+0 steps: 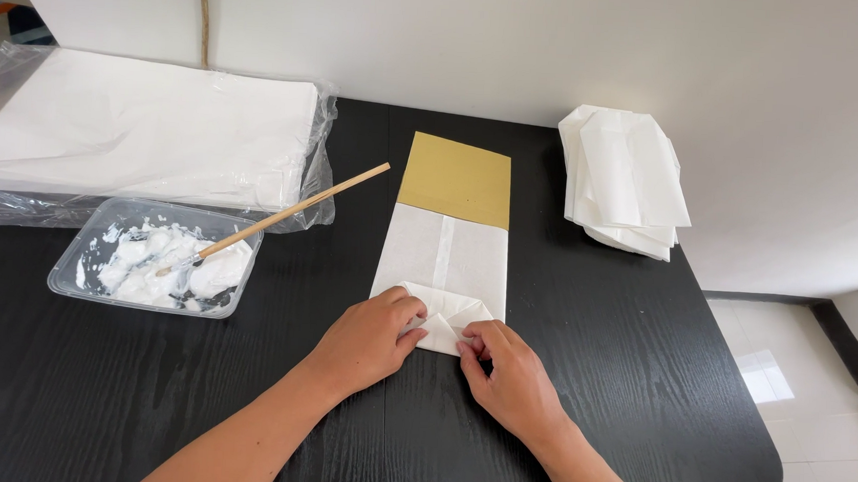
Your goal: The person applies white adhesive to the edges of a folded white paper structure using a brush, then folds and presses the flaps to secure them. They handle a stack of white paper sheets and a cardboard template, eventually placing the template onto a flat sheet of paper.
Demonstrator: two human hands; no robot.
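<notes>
A white paper sheet [445, 257] lies folded around a tan cardboard piece [456, 179] in the middle of the black table [639, 350]. Its near end is folded into triangular flaps. My left hand [370, 341] presses the left flap down with its fingers bent over it. At the right flap, my right hand [510, 377] pinches the paper's folded corner between fingertips and thumb.
A clear plastic tray of white paste [154, 256] with a wooden-handled brush [284, 214] sits at left. Behind it lies a stack of white sheets in plastic wrap [141, 128]. A pile of folded white paper bags [623, 178] rests at the back right. The table edge drops off at right.
</notes>
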